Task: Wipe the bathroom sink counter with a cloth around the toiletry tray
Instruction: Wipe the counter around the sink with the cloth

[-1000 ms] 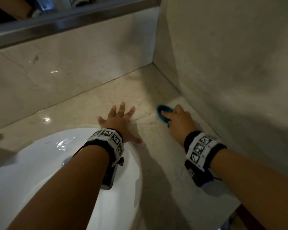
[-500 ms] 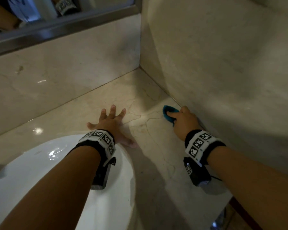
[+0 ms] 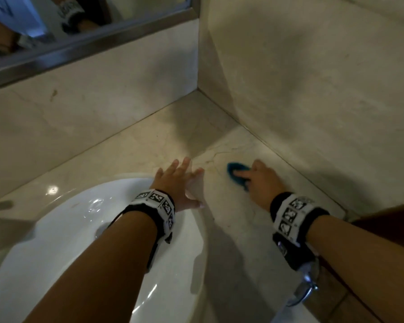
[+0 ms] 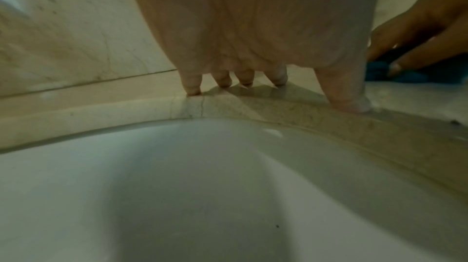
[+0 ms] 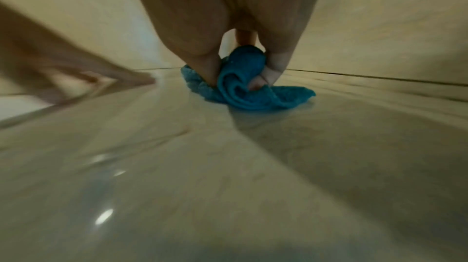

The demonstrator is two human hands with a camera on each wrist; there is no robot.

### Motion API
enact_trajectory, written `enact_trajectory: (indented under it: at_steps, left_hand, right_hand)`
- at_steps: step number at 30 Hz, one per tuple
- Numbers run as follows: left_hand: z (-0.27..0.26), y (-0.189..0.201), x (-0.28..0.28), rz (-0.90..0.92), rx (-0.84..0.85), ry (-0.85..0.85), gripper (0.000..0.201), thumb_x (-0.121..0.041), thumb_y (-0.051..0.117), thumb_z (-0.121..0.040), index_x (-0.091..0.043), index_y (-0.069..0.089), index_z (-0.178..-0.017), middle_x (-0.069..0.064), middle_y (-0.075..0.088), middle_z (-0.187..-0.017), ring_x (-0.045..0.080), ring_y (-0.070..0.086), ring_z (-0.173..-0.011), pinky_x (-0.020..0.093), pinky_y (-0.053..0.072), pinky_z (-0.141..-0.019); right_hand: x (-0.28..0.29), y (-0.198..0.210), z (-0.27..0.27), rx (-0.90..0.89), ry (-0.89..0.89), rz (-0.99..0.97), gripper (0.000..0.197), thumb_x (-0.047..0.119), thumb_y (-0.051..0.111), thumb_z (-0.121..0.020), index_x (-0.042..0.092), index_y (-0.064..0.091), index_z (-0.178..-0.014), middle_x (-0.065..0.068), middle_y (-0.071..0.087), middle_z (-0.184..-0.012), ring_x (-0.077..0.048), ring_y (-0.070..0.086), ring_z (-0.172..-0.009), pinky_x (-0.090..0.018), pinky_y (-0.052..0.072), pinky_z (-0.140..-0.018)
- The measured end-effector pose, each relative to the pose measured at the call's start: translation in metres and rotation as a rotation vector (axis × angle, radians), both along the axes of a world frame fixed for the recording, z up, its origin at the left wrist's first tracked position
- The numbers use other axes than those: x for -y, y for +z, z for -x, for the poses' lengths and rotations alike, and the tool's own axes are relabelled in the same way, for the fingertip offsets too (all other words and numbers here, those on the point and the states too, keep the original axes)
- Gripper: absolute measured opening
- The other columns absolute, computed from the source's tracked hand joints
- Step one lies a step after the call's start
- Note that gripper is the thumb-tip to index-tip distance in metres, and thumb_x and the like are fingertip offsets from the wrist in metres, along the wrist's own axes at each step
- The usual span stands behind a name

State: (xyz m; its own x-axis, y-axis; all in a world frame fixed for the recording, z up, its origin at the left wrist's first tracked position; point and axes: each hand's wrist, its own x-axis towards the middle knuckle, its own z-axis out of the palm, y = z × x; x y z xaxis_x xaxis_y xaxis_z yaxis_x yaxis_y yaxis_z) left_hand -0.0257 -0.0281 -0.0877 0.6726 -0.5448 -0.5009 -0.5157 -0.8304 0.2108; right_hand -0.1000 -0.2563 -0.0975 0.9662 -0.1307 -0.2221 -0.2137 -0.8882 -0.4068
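Observation:
A small blue cloth lies bunched on the beige marble counter near the right wall. My right hand grips the blue cloth between thumb and fingers and presses it down on the counter. To its left, my left hand rests spread flat on the counter just past the sink rim. In the left wrist view the left hand's fingertips touch the stone, and the cloth shows at the right edge. No toiletry tray is in view.
A white sink basin fills the lower left. A marble backsplash and a side wall meet in a corner behind the hands. A mirror frame runs above. The counter's front edge lies by my right wrist.
My right hand has slid the cloth leftward, away from the side wall and closer to my left hand. The left hand has stayed flat beside the sink.

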Motion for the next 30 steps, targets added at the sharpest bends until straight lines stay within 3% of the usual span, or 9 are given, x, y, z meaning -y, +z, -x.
enact_trajectory:
  at_steps: [4, 6, 9, 12, 16, 19, 23, 27, 30]
  left_hand:
    - [-0.001, -0.002, 0.004, 0.000, 0.011, -0.013, 0.099, -0.069, 0.059, -0.073, -0.045, 0.000, -0.148, -0.006, -0.018, -0.158, 0.024, -0.012, -0.146, 0.055, -0.001, -0.114]
    - [-0.001, -0.003, 0.005, 0.008, 0.016, 0.001, 0.099, -0.069, 0.061, -0.073, -0.046, 0.000, -0.148, -0.006, -0.018, -0.158, 0.024, -0.012, -0.146, 0.056, -0.001, -0.114]
    - [-0.002, -0.001, 0.005, 0.021, 0.021, 0.025, 0.101, -0.070, 0.062, -0.071, -0.048, 0.000, -0.147, -0.007, -0.019, -0.158, 0.022, -0.012, -0.146, 0.056, -0.002, -0.114]
    - [0.001, -0.001, 0.004, 0.021, -0.003, 0.075, 0.103, -0.073, 0.062, -0.067, -0.051, -0.002, -0.145, -0.011, -0.023, -0.156, 0.020, -0.017, -0.145, 0.054, -0.005, -0.116]
    - [0.003, -0.001, 0.009, -0.033, -0.037, 0.147, 0.107, -0.076, 0.064, -0.062, -0.057, -0.003, -0.142, -0.009, -0.027, -0.155, 0.031, -0.024, -0.142, 0.056, -0.005, -0.115]
    - [0.002, -0.002, 0.010, -0.038, -0.036, 0.167, 0.107, -0.077, 0.064, -0.060, -0.059, -0.002, -0.141, -0.008, -0.026, -0.155, 0.033, -0.024, -0.142, 0.058, -0.003, -0.115]
    - [0.000, -0.001, 0.009, -0.025, -0.030, 0.160, 0.108, -0.078, 0.065, -0.058, -0.058, -0.001, -0.142, -0.009, -0.023, -0.156, 0.034, -0.022, -0.142, 0.059, -0.003, -0.114]
    - [0.000, 0.001, 0.010, -0.032, -0.024, 0.140, 0.102, -0.075, 0.062, -0.065, -0.056, -0.001, -0.143, -0.007, -0.020, -0.157, 0.036, -0.020, -0.143, 0.061, -0.001, -0.114]
    - [0.001, 0.002, 0.010, -0.051, -0.012, 0.136, 0.097, -0.073, 0.060, -0.069, -0.056, -0.001, -0.143, -0.007, -0.020, -0.157, 0.038, -0.018, -0.143, 0.061, 0.001, -0.114]
  right_hand:
    - [0.019, -0.006, -0.005, 0.008, -0.275, 0.067, 0.042, 0.010, 0.048, -0.093, 0.023, 0.051, -0.133, -0.018, 0.036, -0.136, -0.040, 0.044, -0.118, -0.036, 0.037, -0.106]
    - [0.002, -0.005, 0.003, 0.007, -0.248, 0.043, 0.042, 0.009, 0.047, -0.093, 0.023, 0.051, -0.133, -0.015, 0.037, -0.132, -0.038, 0.045, -0.115, -0.036, 0.038, -0.105]
    - [-0.029, -0.001, 0.026, 0.013, -0.067, 0.012, 0.042, 0.008, 0.046, -0.094, 0.026, 0.052, -0.132, -0.008, 0.039, -0.111, -0.032, 0.047, -0.101, -0.032, 0.043, -0.095]
    - [-0.033, 0.003, 0.035, 0.034, 0.032, -0.014, 0.040, 0.009, 0.047, -0.094, 0.027, 0.054, -0.129, -0.001, 0.035, -0.100, -0.024, 0.046, -0.092, -0.023, 0.041, -0.085]
    - [-0.007, 0.002, 0.011, 0.062, -0.170, 0.000, 0.039, 0.008, 0.047, -0.094, 0.023, 0.056, -0.128, -0.015, 0.042, -0.117, -0.033, 0.052, -0.101, -0.023, 0.039, -0.092]
    - [0.001, 0.000, 0.003, 0.063, -0.253, 0.053, 0.039, 0.009, 0.048, -0.094, 0.021, 0.054, -0.130, -0.016, 0.041, -0.119, -0.034, 0.051, -0.102, -0.025, 0.039, -0.093]
    - [-0.027, 0.005, 0.028, 0.019, -0.117, -0.067, 0.037, 0.009, 0.048, -0.093, 0.022, 0.056, -0.128, -0.002, 0.035, -0.103, -0.023, 0.050, -0.097, -0.012, 0.035, -0.082]
    - [-0.061, 0.008, 0.064, -0.006, 0.157, -0.056, 0.039, 0.012, 0.047, -0.094, 0.030, 0.056, -0.127, 0.003, 0.033, -0.095, -0.021, 0.045, -0.091, -0.022, 0.038, -0.078]
    - [-0.047, 0.007, 0.045, -0.006, 0.127, -0.049, 0.039, 0.011, 0.048, -0.092, 0.030, 0.057, -0.126, 0.001, 0.034, -0.097, -0.024, 0.050, -0.094, -0.021, 0.040, -0.084]
